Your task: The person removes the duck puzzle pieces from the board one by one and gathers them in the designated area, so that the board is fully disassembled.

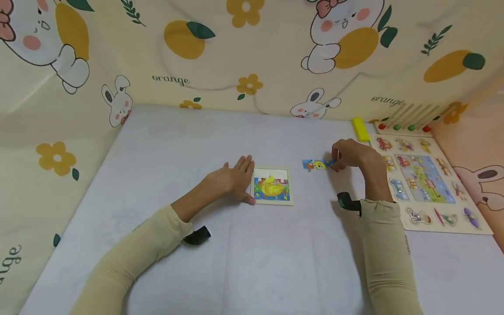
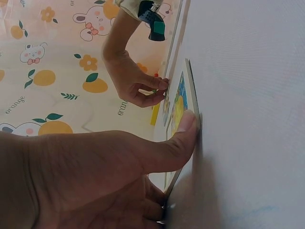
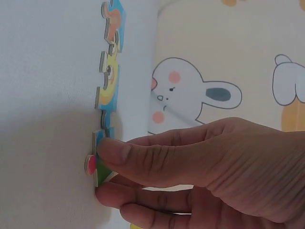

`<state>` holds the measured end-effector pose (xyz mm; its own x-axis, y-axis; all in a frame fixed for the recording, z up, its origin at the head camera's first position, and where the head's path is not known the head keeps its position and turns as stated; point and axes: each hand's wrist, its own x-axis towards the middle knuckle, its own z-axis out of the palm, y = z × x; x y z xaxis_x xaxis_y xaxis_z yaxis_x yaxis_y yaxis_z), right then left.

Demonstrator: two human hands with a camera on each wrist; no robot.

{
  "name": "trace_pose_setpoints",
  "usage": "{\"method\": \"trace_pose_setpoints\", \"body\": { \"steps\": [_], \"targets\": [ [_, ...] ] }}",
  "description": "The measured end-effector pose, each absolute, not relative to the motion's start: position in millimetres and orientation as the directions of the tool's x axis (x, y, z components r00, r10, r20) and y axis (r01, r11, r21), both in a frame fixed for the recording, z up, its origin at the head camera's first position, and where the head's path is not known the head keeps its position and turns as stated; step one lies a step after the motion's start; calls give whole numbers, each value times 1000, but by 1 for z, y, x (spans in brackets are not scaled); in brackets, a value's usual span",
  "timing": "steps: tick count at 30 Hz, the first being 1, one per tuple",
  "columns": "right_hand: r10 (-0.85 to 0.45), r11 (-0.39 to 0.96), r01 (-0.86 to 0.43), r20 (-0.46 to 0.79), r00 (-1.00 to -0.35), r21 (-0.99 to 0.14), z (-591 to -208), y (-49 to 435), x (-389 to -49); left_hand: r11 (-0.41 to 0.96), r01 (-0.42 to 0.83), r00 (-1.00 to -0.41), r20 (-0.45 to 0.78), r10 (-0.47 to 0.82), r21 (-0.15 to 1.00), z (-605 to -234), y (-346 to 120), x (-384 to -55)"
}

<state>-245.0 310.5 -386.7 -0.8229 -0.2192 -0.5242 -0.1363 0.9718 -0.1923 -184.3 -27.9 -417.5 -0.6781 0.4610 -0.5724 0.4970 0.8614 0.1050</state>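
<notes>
A small jigsaw tray (image 1: 273,203) lies on the table with a yellow duck picture (image 1: 271,188) in it; a strip along its far side is plain white. My left hand (image 1: 232,179) rests flat against the tray's left side, fingers straight, and the thumb (image 2: 183,136) touches its near corner. To the right, a short row of loose puzzle pieces (image 1: 313,165) shows blue, orange and yellow parts. At the right end of that row, my right hand (image 1: 354,154) pinches a puzzle piece (image 3: 101,169) with green and a red knob between thumb and fingers.
A large wooden picture board (image 1: 423,222) lies at the right, beside my right forearm. Behind it stand a yellow block (image 1: 360,130) and a rack of thin rods with coloured beads (image 1: 397,127). A printed cloth backdrop (image 1: 220,61) rises at the table's far edge.
</notes>
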Motion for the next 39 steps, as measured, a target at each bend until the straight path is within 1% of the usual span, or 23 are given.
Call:
{"method": "trace_pose_setpoints", "body": {
  "steps": [6,14,21,25,31,36,39],
  "targets": [
    [-229,971,-151,-533,-814,-187,-386,309,-243,862,495,-674,-578,460,110,-419,-28,-185],
    [-241,968,-165,-524,-817,-187,-384,310,-245,860,500,-680,-569,462,102,-416,-28,-184],
    [-252,967,-190,-506,-825,-172,-382,306,-241,860,499,-672,-579,461,106,-418,-28,-184],
    [-305,950,-234,-459,-835,-205,-375,299,-238,859,504,-678,-573,461,96,-418,-29,-185],
    [-355,927,-260,-407,-842,-271,-362,282,-230,857,508,-682,-564,465,91,-416,-29,-187],
    [-447,879,-322,-368,-816,-352,-357,254,-221,854,512,-679,-565,468,93,-415,-30,-187],
    [-487,856,-354,-357,-797,-376,-358,239,-217,852,514,-673,-568,474,101,-417,-30,-187]
  ]
}}
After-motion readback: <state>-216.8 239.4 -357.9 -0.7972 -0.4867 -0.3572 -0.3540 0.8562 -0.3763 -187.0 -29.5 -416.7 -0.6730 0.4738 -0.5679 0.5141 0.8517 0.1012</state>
